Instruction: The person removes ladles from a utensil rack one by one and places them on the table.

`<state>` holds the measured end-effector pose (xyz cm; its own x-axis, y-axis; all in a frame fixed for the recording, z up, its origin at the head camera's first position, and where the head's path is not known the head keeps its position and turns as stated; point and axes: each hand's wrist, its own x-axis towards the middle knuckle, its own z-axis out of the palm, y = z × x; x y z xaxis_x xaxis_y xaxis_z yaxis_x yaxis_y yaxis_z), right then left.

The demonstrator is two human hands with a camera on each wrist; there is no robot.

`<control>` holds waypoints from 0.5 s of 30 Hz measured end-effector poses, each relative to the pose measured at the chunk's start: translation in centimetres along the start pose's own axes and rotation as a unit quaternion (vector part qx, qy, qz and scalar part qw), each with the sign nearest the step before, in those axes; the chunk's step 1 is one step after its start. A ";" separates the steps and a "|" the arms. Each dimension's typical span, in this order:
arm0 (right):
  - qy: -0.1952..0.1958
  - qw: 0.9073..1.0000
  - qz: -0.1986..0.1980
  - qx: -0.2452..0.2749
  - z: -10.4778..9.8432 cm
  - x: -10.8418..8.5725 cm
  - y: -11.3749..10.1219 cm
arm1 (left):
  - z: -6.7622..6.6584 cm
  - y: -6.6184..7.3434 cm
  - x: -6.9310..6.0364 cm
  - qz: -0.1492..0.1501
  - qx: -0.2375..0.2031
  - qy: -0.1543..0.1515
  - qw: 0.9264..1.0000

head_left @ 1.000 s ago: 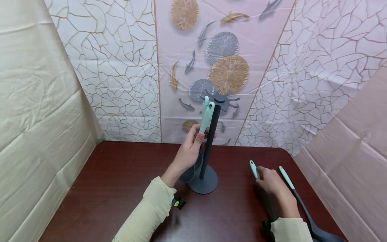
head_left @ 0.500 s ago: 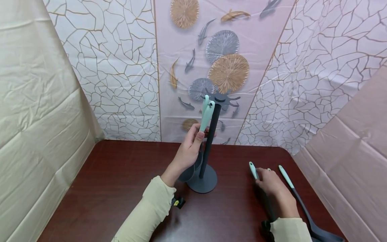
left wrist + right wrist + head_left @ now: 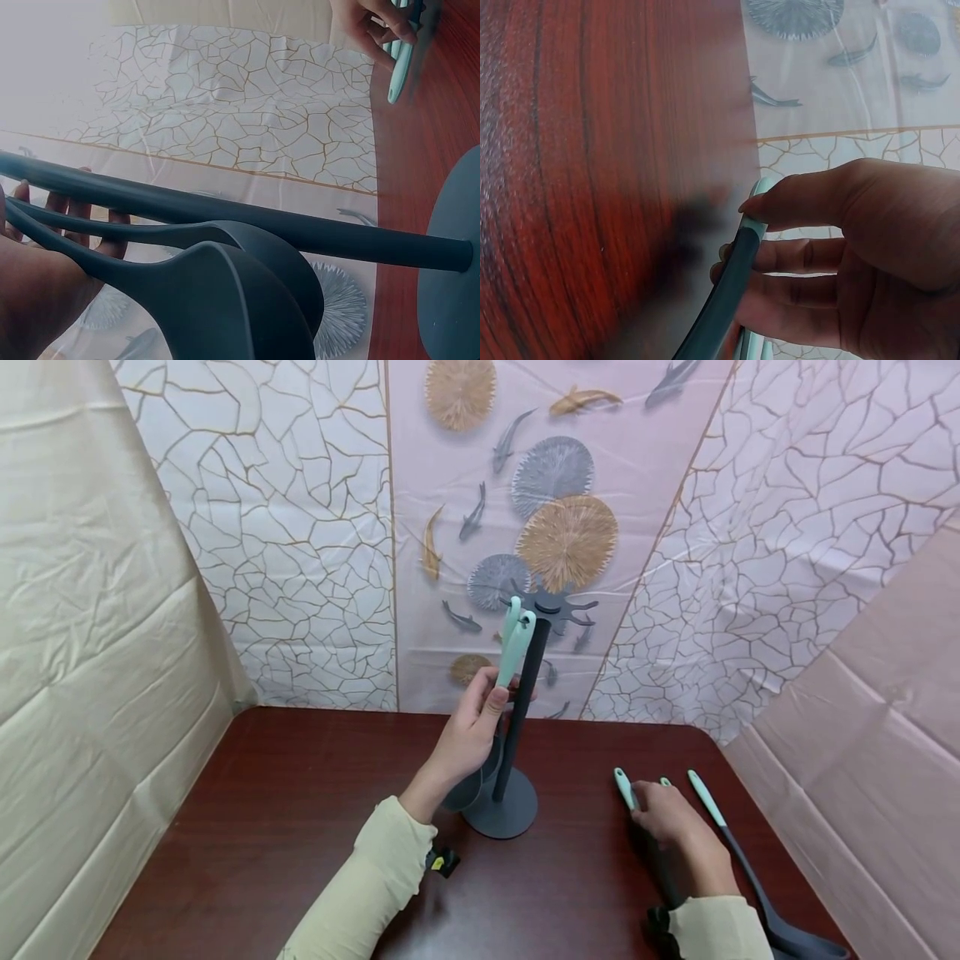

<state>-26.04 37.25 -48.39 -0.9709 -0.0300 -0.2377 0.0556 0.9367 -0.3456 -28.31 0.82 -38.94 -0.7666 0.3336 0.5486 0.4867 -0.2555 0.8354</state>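
My left hand [image 3: 467, 735] holds two dark ladles [image 3: 202, 292] by their mint handles [image 3: 514, 647], thumb in front and fingers behind. The handle tops are at the hooks of a dark utensil stand [image 3: 525, 702], and the ladle bowls hang beside its post. Over the table's right side, my right hand [image 3: 675, 822] pinches a dark utensil with a mint handle [image 3: 624, 788] between thumb and fingers. That utensil's dark shaft [image 3: 731, 281] shows in the right wrist view, while its head is hidden. Another mint handle tip [image 3: 665, 782] peeks out behind the right hand.
Along the table's right edge lies a long dark utensil with a mint handle [image 3: 707, 797]. The stand's round base [image 3: 510, 822] rests on the red-brown table [image 3: 300, 827]. Fabric curtains [image 3: 90, 610] surround the table on the left, back and right.
My right hand and the pinched utensil's handle have shifted slightly left and toward me, exposing more of the handle tip behind. My left hand stays in place on the ladles.
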 end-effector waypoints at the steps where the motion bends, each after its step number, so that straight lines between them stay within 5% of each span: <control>1: -0.002 1.000 0.003 -0.001 0.0 0.0 0.0 | 0.0 0.0 0.0 0.000 -0.002 -0.002 1.000; 15: -0.010 1.000 0.007 0.009 0.4 -0.5 0.4 | 0.0 -0.1 -0.1 -0.001 0.004 -0.001 1.000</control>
<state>-25.48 37.46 -48.76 -0.9651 -0.0250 -0.2608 0.0726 0.9309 -0.3579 -28.31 0.79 -39.02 -0.7670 0.3354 0.5470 0.4882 -0.2481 0.8367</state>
